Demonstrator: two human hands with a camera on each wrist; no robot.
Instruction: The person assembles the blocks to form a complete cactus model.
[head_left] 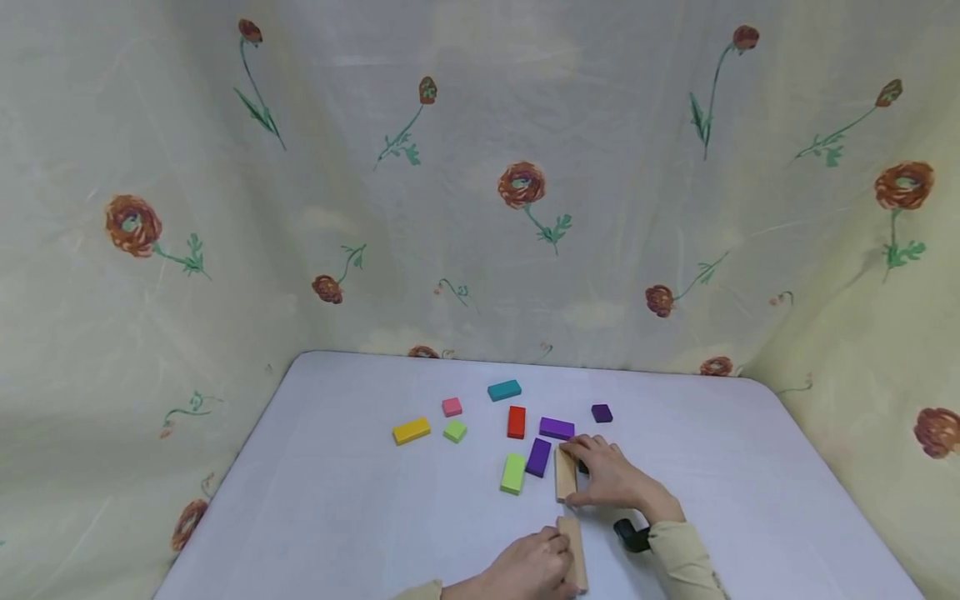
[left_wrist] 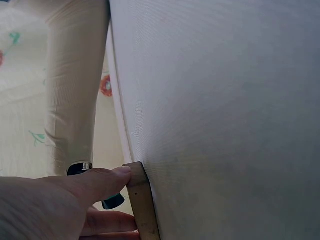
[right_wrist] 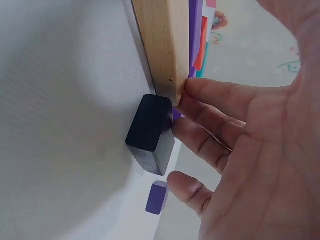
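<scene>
The right hand [head_left: 611,473] is spanning the far wooden block [head_left: 566,475] lengthwise, its thumb at the near end and fingertips at the far end, probably so both ends are staying under control. The left hand [head_left: 531,567] is gripping the near wooden block [head_left: 576,560] from its left side — a hold that is likely steadying its direction. Both wooden blocks are lying on the white table [head_left: 322,483], right of the lime-green block [head_left: 513,474], with a small gap separating them. Their long axes are running away from the person, nearly end to end; the near one is slanting slightly leftward at its far end. A black block [right_wrist: 150,122] is sitting beside the right fingertips — whether they are touching it, I cannot tell.
</scene>
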